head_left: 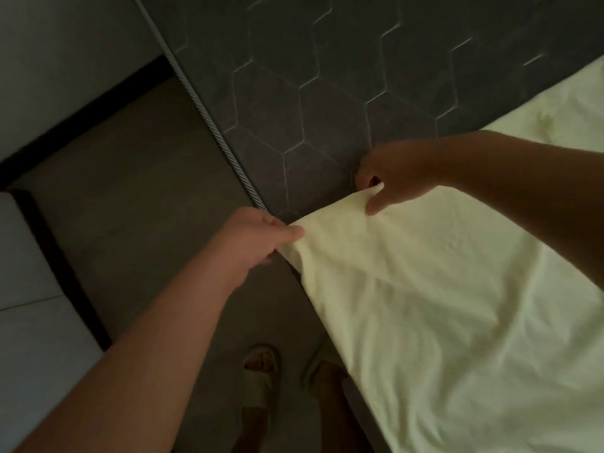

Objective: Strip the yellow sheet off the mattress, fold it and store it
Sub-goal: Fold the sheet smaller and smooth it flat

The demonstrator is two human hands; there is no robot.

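Room: dim; grey floor (137,178) on the left, and a dark mattress (327,76) with hexagon quilting and a corded edge (209,119) running across the view.
Yellow sheet (457,289): off the upper part of the mattress; it covers the lower right and hangs over the near side, beside two feet in slippers (260,371).
Step in hand: stripping, judged about half done.
How to do it well: keep both holds on the same hem, lift it clear of the corded edge, and draw evenly so the cloth neither bunches nor drags on the floor.
Left grip (258,237): arm stretched forward, thumb and fingers pinching the sheet's corner at the mattress edge.
Right grip (392,171): arm reaching in from the right, fingers curled round the hem further in, over bare quilting.
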